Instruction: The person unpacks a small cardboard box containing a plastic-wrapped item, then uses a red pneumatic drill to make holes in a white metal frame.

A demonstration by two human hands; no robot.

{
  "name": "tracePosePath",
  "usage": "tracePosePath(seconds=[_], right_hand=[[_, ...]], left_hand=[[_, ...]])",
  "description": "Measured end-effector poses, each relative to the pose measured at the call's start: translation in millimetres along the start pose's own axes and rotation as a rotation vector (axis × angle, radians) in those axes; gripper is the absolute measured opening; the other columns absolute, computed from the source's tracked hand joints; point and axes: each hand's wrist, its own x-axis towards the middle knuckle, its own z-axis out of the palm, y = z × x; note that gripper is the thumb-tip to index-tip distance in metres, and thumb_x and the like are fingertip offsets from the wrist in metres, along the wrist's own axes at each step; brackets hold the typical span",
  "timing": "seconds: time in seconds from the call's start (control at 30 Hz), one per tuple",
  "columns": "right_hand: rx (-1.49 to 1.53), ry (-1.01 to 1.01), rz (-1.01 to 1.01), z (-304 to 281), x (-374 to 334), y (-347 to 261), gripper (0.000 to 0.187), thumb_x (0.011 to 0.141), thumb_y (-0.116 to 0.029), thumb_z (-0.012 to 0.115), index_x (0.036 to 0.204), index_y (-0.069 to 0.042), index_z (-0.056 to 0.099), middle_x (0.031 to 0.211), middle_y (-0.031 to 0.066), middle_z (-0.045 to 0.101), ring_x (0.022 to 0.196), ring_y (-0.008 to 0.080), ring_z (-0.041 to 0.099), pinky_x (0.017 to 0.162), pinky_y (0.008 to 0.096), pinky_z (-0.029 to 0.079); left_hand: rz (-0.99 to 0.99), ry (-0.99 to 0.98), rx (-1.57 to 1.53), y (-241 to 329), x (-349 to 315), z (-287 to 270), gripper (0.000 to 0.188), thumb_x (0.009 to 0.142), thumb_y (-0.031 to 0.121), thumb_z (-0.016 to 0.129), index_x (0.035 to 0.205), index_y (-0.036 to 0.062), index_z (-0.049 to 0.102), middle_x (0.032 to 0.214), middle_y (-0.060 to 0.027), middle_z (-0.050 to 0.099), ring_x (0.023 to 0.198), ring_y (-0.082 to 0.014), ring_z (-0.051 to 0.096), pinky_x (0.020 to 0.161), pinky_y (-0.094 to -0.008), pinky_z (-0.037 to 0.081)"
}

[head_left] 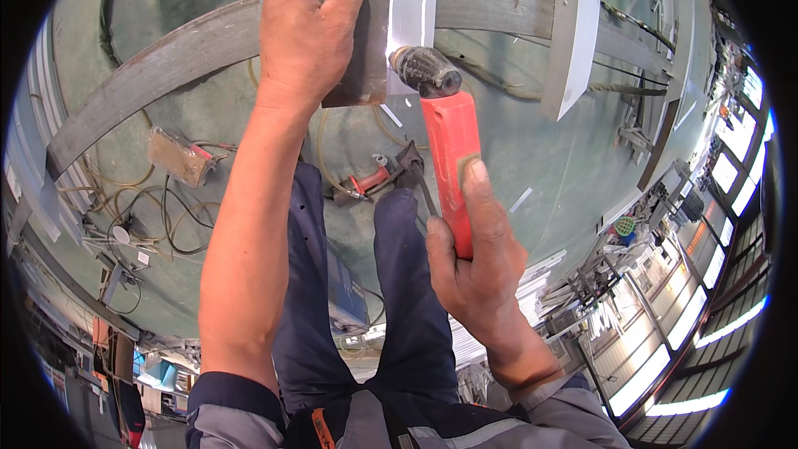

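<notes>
My left hand (309,29) is wrapped over a dark flat metal bar (366,50), its thumb lying on the top face. The bar rests lengthwise on a pale aluminium profile (413,0) at the top of the view. In my right hand (482,262) is a hammer (453,141) with a red handle and a dark, rounded head. The thumb lies along the handle. The hammer head is at the right edge of the bar, over the profile; whether it touches cannot be made out.
A grey metal beam (166,66) crosses beneath the profile. Another angled profile (573,41) stands to the right. On the green floor lie a red-handled air tool (370,180), a plastic-wrapped package (179,156), and tangled hoses (170,216). A blue box (345,295) sits between my legs.
</notes>
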Motion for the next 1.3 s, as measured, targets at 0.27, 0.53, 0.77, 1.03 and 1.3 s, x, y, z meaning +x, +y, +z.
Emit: tracePosePath(seconds=[0.27, 0.53, 0.77, 1.03, 1.3], right_hand=[[-0.026, 0.009, -0.013, 1, -5, 1, 0.076, 0.082, 0.008, 0.073, 0.152, 0.004, 0.042, 0.133, 0.0291, 0.063, 0.111, 0.0416, 0.071, 0.090, 0.0405, 0.057], [-0.030, -0.014, 0.000, -1, -6, 0, 0.078, 0.082, 0.008, 0.073, 0.152, 0.003, 0.040, 0.128, 0.0279, 0.065, 0.104, 0.0410, 0.072, 0.086, 0.0410, 0.058], [-0.026, -0.018, -0.001, -2, -7, 0, 0.079, 0.082, 0.008, 0.073, 0.153, 0.003, 0.039, 0.127, 0.0281, 0.065, 0.103, 0.0408, 0.072, 0.085, 0.0412, 0.058], [-0.005, 0.044, 0.036, -6, -14, 3, 0.081, 0.087, 0.007, 0.068, 0.157, 0.005, 0.028, 0.127, 0.0273, 0.066, 0.101, 0.0318, 0.072, 0.084, 0.0366, 0.058], [0.218, 0.211, 0.161, -4, -17, 22, 0.085, 0.087, 0.002, 0.071, 0.156, 0.009, 0.022, 0.134, 0.0299, 0.060, 0.108, 0.0310, 0.070, 0.090, 0.0339, 0.055]], left_hand=[[-0.009, 0.006, -0.018, -1, 0, 0, 0.039, 0.098, 0.025, 0.068, 0.115, -0.0103, 0.063, 0.088, -0.0038, 0.066, 0.079, -0.0084, 0.055, 0.071, -0.0259, 0.048], [-0.031, 0.016, -0.027, 2, -1, 2, 0.040, 0.098, 0.025, 0.069, 0.116, -0.0101, 0.063, 0.091, -0.0048, 0.068, 0.082, -0.0094, 0.057, 0.074, -0.0262, 0.049], [-0.017, 0.007, -0.010, 0, 0, 0, 0.039, 0.098, 0.024, 0.068, 0.116, -0.0101, 0.063, 0.094, -0.0052, 0.068, 0.083, -0.0096, 0.057, 0.075, -0.0260, 0.049], [-0.051, -0.012, -0.037, 6, 1, 0, 0.039, 0.097, 0.025, 0.068, 0.113, -0.0100, 0.062, 0.090, -0.0061, 0.066, 0.081, -0.0118, 0.056, 0.075, -0.0280, 0.049], [0.006, 0.098, 0.017, -21, -3, -32, 0.036, 0.097, 0.025, 0.070, 0.112, -0.0067, 0.062, 0.092, -0.0081, 0.068, 0.080, -0.0148, 0.059, 0.076, -0.0302, 0.050]])
